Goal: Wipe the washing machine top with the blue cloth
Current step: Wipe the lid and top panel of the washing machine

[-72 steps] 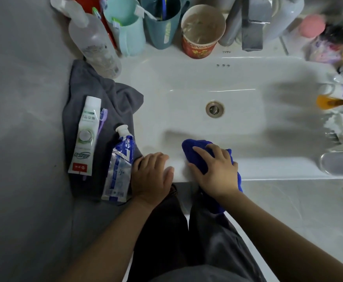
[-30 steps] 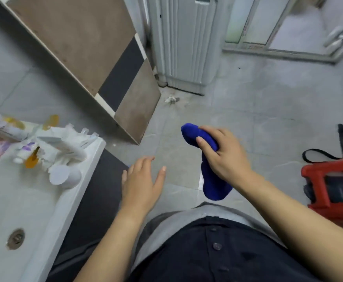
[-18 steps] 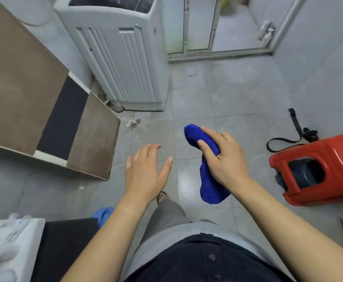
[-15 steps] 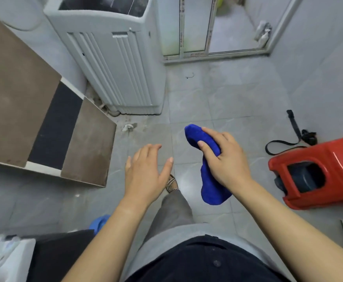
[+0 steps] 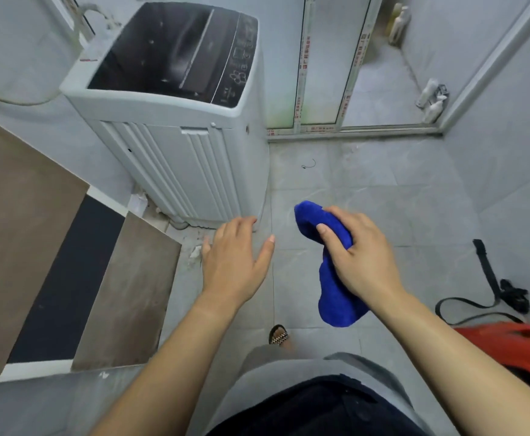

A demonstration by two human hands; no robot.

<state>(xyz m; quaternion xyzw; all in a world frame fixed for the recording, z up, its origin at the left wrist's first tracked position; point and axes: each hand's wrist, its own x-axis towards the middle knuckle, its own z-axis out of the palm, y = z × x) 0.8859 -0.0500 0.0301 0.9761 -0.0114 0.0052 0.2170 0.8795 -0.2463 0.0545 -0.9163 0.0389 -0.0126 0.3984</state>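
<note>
A white top-loading washing machine (image 5: 194,158) stands at the upper left, its dark glass top (image 5: 169,51) dusty and closed. My right hand (image 5: 361,256) grips a bunched blue cloth (image 5: 336,287) in the air over the floor, to the right of and below the machine. The cloth hangs down from my fist. My left hand (image 5: 235,259) hovers open with fingers spread, in front of the machine's lower corner, holding nothing.
A brown and black panel (image 5: 52,272) leans at the left. A red container (image 5: 528,350) with a black strap (image 5: 490,278) sits at the right. Glass sliding doors (image 5: 326,64) stand behind the machine, with bottles (image 5: 430,96) beyond. Grey tile floor (image 5: 367,184) lies between.
I turned from the sink toward the washing machine and came closer; its top is now fully in view. The cloth stays in my right hand, and my left hand stays open.
</note>
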